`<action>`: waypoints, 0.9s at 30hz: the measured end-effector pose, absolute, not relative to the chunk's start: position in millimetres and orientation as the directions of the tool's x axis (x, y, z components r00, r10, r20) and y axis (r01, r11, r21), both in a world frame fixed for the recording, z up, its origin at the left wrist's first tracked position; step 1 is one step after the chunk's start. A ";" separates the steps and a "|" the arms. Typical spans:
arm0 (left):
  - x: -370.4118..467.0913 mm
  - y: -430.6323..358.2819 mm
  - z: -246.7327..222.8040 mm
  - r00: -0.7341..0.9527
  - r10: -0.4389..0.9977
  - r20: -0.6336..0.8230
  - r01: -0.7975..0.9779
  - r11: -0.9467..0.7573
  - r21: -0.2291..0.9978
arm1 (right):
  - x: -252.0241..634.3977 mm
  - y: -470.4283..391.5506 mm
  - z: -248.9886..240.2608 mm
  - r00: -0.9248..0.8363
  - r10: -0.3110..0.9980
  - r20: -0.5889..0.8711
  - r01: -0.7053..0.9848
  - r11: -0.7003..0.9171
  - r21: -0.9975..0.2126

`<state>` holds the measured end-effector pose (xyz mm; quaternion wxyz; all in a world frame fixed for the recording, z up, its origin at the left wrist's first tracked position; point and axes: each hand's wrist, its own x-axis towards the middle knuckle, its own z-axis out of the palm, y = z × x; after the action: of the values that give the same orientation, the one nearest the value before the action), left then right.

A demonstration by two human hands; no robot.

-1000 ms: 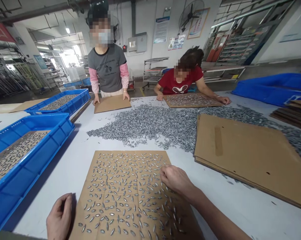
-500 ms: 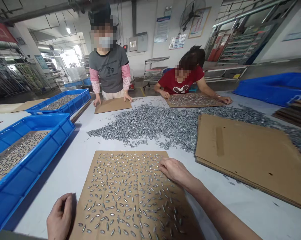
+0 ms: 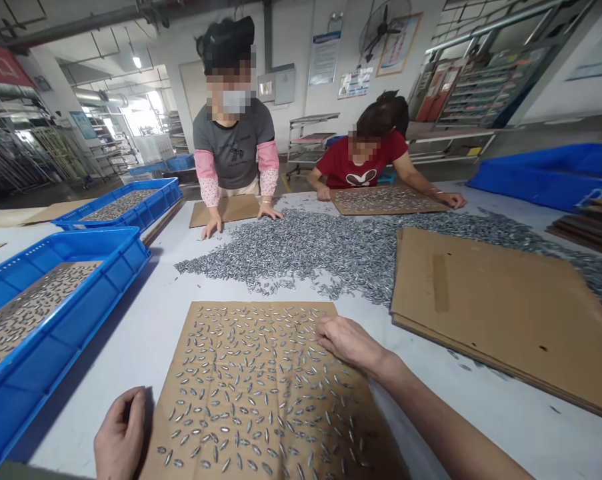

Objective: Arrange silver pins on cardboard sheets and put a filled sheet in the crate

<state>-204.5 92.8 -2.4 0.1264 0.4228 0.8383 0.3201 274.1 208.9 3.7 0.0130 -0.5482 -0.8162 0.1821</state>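
Observation:
In front of me lies a cardboard sheet (image 3: 173, 400), its top dotted with small silvery, spindle-shaped metal pieces (image 3: 239, 421) set apart from each other. My right hand (image 3: 348, 343) rests over the sheet's upper right edge. Its fingers are curled together pointing down, and whatever they may pinch is hidden beneath them. Beside the sheet's lower left edge, my left hand (image 3: 119, 432) sits on the white table with fingers curled in; nothing shows in it. Beyond the sheet spreads a large heap of the same metal pieces (image 3: 311, 243).
Stacked cardboard sheets (image 3: 501, 307) lie to the right. At left stands a blue tray (image 3: 105, 293) holding a covered sheet, with another blue tray (image 3: 168, 193) behind it. Two people are across the table: one in grey (image 3: 233, 147), one in red (image 3: 363, 160) with a covered sheet.
The person in grey has leaned forward and right, hands moving off their cardboard onto the table and the heap's edge. My hands have hardly moved.

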 end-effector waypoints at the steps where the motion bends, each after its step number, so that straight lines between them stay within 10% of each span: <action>1: -204.8 92.6 -2.7 -0.611 0.789 0.057 0.628 0.441 0.641 | 274.7 208.5 6.0 -0.394 0.902 -0.178 0.892 0.328 -0.312; 19: -200.8 94.1 -0.5 -0.594 0.801 0.074 0.635 0.410 0.655 | 328.7 159.7 -20.4 -0.218 0.963 -0.159 0.923 0.150 -0.354; 27: -208.7 99.5 4.0 -0.571 0.820 0.024 0.608 0.404 0.683 | 344.1 191.8 -14.9 0.182 0.983 -0.034 0.963 -0.186 -0.196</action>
<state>-208.7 99.5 4.0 0.1603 0.4344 0.8224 0.3307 344.1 191.8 -14.9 0.0648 -0.7662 -0.6348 0.0761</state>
